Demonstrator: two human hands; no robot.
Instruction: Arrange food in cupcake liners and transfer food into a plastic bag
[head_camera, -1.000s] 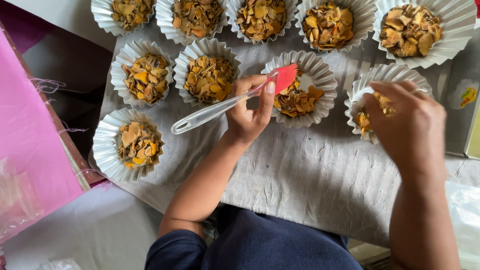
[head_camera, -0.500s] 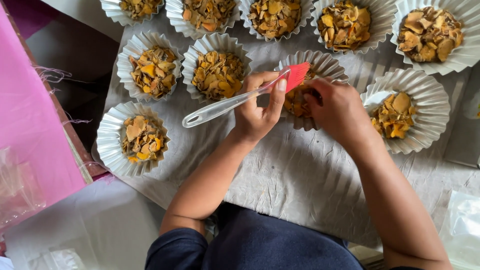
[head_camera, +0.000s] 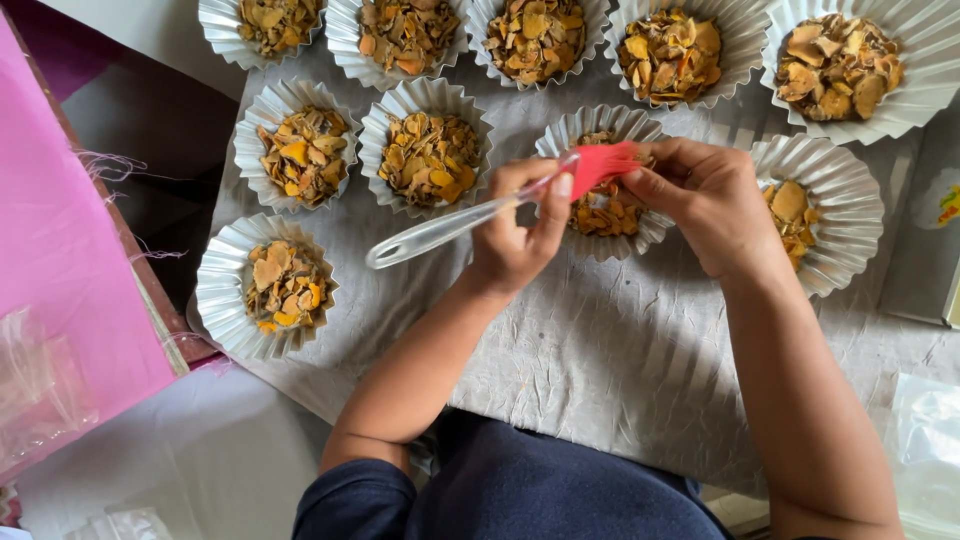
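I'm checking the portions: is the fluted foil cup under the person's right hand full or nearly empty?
Nearly empty. The fluted foil cup shows bare silver pleats, with a few orange-brown dried chips beside the right hand; neighbouring cups are heaped.

Shiny fluted foil cups (head_camera: 820, 190) sit on crinkled matt paper (head_camera: 600, 350); the brush (head_camera: 440, 228) has a clear glossy plastic handle.

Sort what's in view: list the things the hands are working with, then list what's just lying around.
In hand:
left hand holding the clear-handled brush
right hand pinching its red bristles
fluted foil cup of dried orange slices beneath

Lying about:
pink box
clear plastic bag
other filled foil cups, e.g.
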